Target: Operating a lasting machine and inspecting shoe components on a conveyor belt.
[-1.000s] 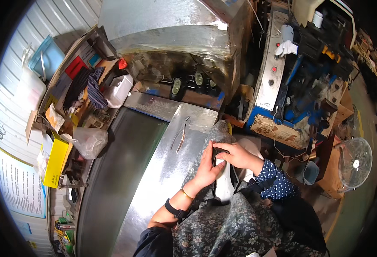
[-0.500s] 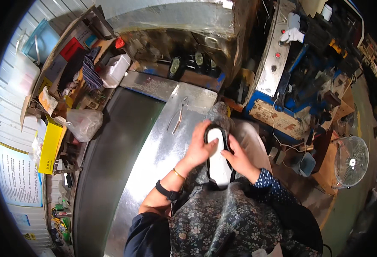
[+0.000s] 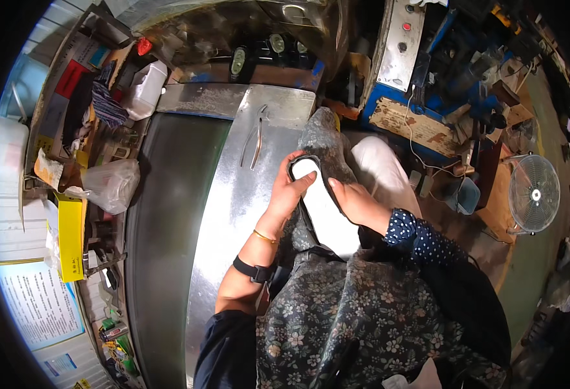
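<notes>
A black-edged shoe lies over my lap with its flat white bottom face up and its narrower end pointing away and slightly left. My left hand grips its far left edge, thumb on the white face and fingers curled around the side. My right hand clasps the right edge, thumb near the rim; its other fingers are mostly hidden. Beneath the shoe is my dark floral apron. On the metal tabletop to the left, a slim two-handled metal tool rests apart from my hands.
A dark conveyor belt runs along the left. Beyond it stand a cluttered shelf with a clear plastic bag and a yellow box. Dark shoes sit at the back. Right are a blue machine and a fan.
The shoe has tilted so its far end leans left, and its white face shows larger. My right hand has slid down along its edge. The whole view has shifted.
</notes>
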The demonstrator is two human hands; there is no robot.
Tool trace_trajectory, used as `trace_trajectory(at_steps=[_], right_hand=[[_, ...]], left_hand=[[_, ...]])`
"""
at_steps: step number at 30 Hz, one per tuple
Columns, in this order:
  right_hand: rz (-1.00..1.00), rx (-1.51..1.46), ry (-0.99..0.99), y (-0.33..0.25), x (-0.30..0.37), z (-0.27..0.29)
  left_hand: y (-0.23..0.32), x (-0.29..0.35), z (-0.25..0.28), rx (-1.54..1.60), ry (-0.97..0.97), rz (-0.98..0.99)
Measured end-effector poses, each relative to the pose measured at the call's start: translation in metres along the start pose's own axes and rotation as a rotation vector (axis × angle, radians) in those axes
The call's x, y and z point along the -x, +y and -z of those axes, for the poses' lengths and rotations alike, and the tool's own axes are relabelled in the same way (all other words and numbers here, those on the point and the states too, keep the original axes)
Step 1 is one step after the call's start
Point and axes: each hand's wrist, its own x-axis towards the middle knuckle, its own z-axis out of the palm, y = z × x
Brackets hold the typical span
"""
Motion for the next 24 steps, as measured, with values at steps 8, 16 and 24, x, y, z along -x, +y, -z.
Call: trace_trajectory(at_steps=[8, 16, 24], right_hand=[[0.063, 0.264, 0.132, -0.017, -0.004, 0.017], [0.096, -0.723, -0.045, 0.008, 0.026, -0.005], [-0.036, -0.298, 0.018, -0.048, 0.007, -0.022]], left_hand=[[0.008, -0.007, 0.000, -0.177, -0.031, -0.020], [0.011, 0.003, -0.003, 0.598, 0.075, -0.015], [0.026, 0.007, 0.002, -1.884, 0.491, -0.400]])
